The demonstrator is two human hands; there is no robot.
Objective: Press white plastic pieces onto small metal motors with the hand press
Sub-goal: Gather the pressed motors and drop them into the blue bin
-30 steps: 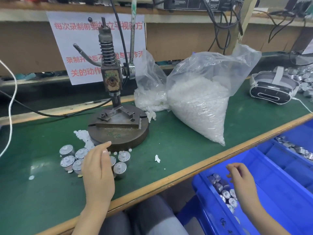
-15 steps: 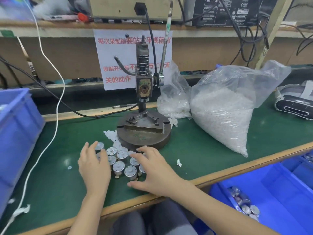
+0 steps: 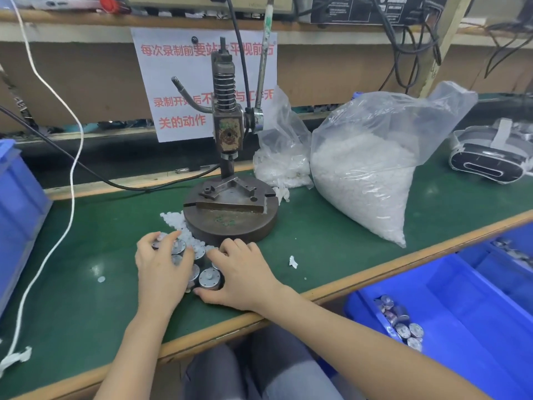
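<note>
Several small metal motors stand bunched on the green mat in front of the hand press. The press's round base has nothing on its fixture. My left hand lies over the left side of the bunch, its fingertips curled round a motor at the far edge. My right hand cups the right side, fingers bent and thumb wrapped round the nearest motor. Loose white plastic pieces lie left of the base.
A large clear bag of white pieces and a smaller one stand right of the press. A blue bin below the table edge holds more motors. Another blue bin sits at left; a headset far right.
My right hand came up from the blue bin to the motors on the mat. Both hands have since closed in round the bunch, their fingers curling.
</note>
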